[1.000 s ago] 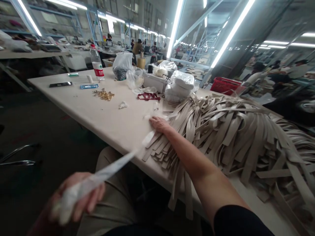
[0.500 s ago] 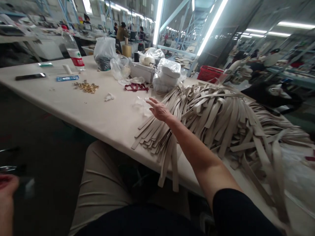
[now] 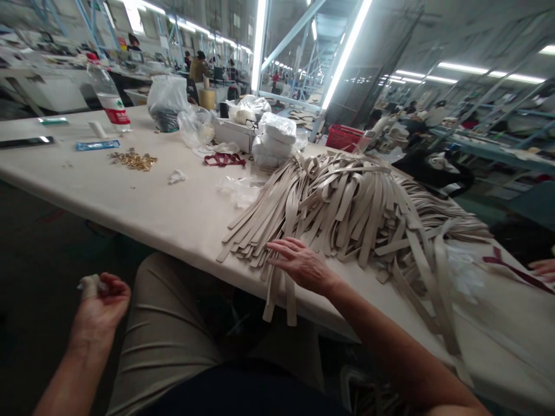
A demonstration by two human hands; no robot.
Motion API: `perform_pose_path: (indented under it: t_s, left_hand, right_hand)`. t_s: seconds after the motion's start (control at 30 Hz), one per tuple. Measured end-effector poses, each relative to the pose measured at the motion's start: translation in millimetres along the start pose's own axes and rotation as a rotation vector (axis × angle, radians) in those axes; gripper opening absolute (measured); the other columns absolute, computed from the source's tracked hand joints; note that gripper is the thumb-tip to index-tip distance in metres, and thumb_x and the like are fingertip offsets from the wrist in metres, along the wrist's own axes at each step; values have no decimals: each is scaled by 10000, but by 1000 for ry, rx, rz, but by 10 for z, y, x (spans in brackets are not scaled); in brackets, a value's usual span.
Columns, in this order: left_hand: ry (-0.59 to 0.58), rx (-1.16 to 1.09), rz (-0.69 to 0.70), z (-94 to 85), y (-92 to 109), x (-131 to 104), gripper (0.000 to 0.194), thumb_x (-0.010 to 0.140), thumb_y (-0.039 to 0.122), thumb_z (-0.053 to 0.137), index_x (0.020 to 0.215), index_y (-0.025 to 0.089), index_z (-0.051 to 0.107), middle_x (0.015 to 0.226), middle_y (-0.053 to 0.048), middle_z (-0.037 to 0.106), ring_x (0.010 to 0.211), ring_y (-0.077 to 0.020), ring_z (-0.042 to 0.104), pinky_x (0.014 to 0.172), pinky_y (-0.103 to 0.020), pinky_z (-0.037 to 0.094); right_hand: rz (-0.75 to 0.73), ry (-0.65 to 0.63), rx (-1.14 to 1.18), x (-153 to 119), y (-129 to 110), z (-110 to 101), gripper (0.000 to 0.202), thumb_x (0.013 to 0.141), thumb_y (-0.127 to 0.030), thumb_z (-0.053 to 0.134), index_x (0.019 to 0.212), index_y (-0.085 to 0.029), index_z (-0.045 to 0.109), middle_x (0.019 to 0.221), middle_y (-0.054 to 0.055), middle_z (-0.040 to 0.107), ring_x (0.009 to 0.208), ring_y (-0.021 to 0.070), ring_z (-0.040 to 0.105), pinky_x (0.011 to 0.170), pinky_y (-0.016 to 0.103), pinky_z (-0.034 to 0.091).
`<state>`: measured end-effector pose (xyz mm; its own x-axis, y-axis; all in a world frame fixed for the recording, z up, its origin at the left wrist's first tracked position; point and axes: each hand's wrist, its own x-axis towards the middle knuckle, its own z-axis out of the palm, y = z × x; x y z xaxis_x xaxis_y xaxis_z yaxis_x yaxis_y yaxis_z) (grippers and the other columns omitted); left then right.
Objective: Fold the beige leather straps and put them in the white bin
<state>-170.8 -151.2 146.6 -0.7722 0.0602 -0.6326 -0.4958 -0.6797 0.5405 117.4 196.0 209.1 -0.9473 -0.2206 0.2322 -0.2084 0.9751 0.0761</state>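
Over the front ends of the beige strap pile (image 3: 347, 202), my right hand (image 3: 306, 267) is open with its fingers stretched out to the left. Its fingertips are at the strap ends; whether they touch cannot be made out. My left hand (image 3: 104, 300) is off the table's front edge, beside my leg, palm up with the fingers curled. A pale wrapping (image 3: 90, 286) covers its thumb. Something small and whitish shows between thumb and fingers, too blurred to name. Several straps (image 3: 280, 292) hang over the table edge below my right hand.
On the table (image 3: 173, 214) lie gold metal pieces (image 3: 135, 160), a blue packet (image 3: 97, 145), a phone (image 3: 26, 142), dark red straps (image 3: 224, 159) and clear plastic (image 3: 240, 189). A bottle (image 3: 115, 104) and filled bags (image 3: 167, 101) stand behind. Another person's hand (image 3: 544, 268) shows at the far right.
My right hand has drawn back from the clear plastic to the front strap ends. My left hand has come further into view, rightward and up. The view has shifted to the right.
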Motion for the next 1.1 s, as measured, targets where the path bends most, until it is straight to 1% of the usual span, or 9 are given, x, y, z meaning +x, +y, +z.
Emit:
perform_pose_path:
  t_s: [0.2,0.3,0.5,0.6,0.67,0.73,0.87,0.97,1.1]
  left_hand:
    - [-97,-182,-177,-77,-177,-223,410,1081,309,317,810,173,593,591,38,642,413,-70,558,340,-129,431]
    - [-108,-187,-270,-86,-289,-409,420,1083,227,287,857,157,634,638,17,665,449,-69,596,377,-124,459]
    - [-115,-118,-346,-68,-449,-703,427,1072,181,314,863,147,685,712,-19,723,586,-112,696,471,-164,543]
    - [-127,-158,-327,-2,-495,-789,414,1066,172,351,820,139,683,708,-23,719,602,-114,696,506,-177,550]
    - [-143,-180,-308,54,-511,-813,384,1058,172,392,793,139,668,712,-22,713,620,-113,696,536,-186,557]
    - [-160,-201,-296,95,-522,-815,312,1034,166,474,780,136,652,716,-19,706,638,-110,697,576,-193,566]
    - [-178,-243,-239,114,-532,-827,160,977,135,594,824,149,638,709,15,690,636,-102,693,654,-224,590]
    - [-200,-278,-227,109,-497,-862,114,952,164,647,839,160,636,749,10,702,709,-116,716,720,-240,605]
    - [-234,-319,-253,129,-394,-906,150,959,229,653,829,154,651,789,-12,717,752,-133,727,750,-260,612]
  right_hand:
    - [57,106,-89,-101,94,257,215,955,-89,585,1058,-209,731,1337,108,645,1277,254,584,1165,508,404]
    - [42,165,-42,-13,140,282,265,978,-94,529,1135,-201,714,1382,124,619,1248,239,610,1129,484,450]
    - [155,327,263,337,61,113,404,957,-89,447,1288,-204,648,1270,111,691,1169,219,655,1059,413,512]
    - [238,353,555,598,-82,-47,334,1008,-220,440,1282,-205,631,1011,67,751,875,181,728,826,312,588]
    - [275,286,724,779,-222,-160,307,1041,-346,432,1213,-197,638,848,28,733,632,137,685,635,244,550]
    - [248,173,771,941,-399,-257,341,1047,-414,409,1032,-189,665,750,12,699,529,113,624,559,219,482]
    - [118,-59,526,1143,-812,-297,452,1037,-424,391,708,-193,597,625,13,614,552,130,576,565,236,365]
    - [115,-199,326,1192,-1040,-179,447,1023,-417,420,663,-198,569,597,20,584,561,149,540,552,269,271]
    - [121,-324,221,1167,-1133,-42,425,1008,-406,451,660,-198,583,615,27,601,554,153,513,554,295,209]
